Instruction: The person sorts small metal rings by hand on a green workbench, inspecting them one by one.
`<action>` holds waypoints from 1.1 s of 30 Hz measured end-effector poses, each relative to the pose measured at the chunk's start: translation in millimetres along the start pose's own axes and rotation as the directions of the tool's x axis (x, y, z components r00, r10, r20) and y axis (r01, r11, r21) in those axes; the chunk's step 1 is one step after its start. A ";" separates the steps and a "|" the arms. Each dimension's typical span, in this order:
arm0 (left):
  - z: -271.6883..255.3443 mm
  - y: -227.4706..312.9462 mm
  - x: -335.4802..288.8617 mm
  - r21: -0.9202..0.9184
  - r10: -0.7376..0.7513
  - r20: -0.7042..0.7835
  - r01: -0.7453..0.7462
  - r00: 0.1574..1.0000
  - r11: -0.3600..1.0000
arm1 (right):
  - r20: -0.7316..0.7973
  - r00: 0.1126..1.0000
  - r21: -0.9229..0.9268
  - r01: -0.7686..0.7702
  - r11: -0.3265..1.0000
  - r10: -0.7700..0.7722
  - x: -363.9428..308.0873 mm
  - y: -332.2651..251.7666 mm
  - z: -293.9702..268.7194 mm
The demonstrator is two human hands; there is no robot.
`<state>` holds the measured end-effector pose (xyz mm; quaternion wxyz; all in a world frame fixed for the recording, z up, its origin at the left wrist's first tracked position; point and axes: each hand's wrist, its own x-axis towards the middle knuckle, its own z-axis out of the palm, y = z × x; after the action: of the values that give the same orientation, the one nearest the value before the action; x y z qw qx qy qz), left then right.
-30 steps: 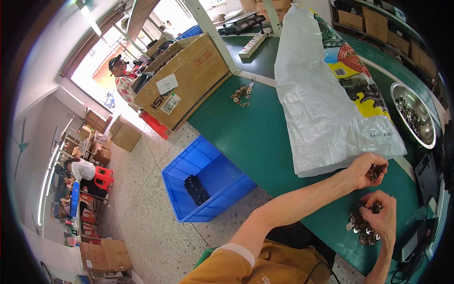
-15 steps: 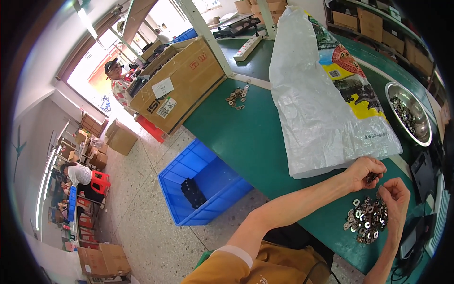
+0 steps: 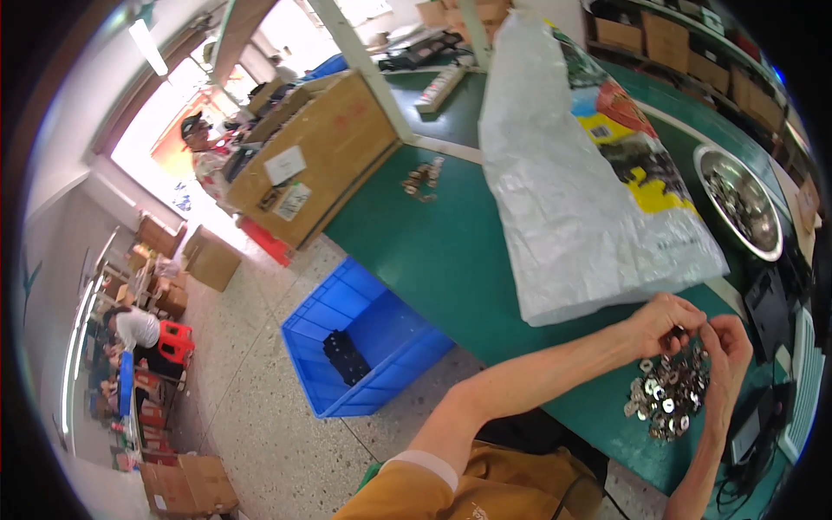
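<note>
My left hand (image 3: 660,326) is curled round some small dark metal pieces, partly hidden by its fingers. Beside it, my right hand (image 3: 730,348) has thumb and fingers pinched together, close to the left fingertips; what it pinches is too small to make out. Just below both hands lies a pile of small shiny metal pieces (image 3: 666,400), flat and washer-like, on the green tabletop (image 3: 442,251). A large white plastic sack (image 3: 546,199) with a coloured printed side lies just beyond the left hand.
A steel bowl (image 3: 770,227) of similar pieces stands at the far right. A smaller cluster of pieces (image 3: 421,180) lies near a big cardboard box (image 3: 325,156). On the floor, a blue crate (image 3: 394,381) holds a black item. Two people are in the background.
My right hand has risen from beside the pile to meet the left hand's fingertips. The left hand keeps its closed grip, and the whole view has shifted slightly.
</note>
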<state>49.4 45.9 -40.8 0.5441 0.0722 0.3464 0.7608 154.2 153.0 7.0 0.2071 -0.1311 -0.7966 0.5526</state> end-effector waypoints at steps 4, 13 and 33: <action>-18.9 15.5 -3.6 -0.165 -0.061 0.032 0.065 0.998 0.984 | 0.065 0.998 0.033 0.003 0.999 -0.005 6.5 -13.1 17.8; -20.6 43.3 -10.4 -0.336 -0.061 0.000 0.057 0.998 0.940 | 0.514 0.854 -0.480 0.364 0.798 -0.081 -1.1 2.6 -8.1; -19.1 42.9 -13.2 -0.298 -0.029 -0.013 0.023 1.000 0.954 | 0.587 0.767 -0.343 0.526 0.778 -0.260 -17.4 4.2 5.9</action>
<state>12.0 18.5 -25.6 0.5557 -0.0218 0.2334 0.7977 166.6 142.0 -1.9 0.0644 0.1475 -0.9437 0.2889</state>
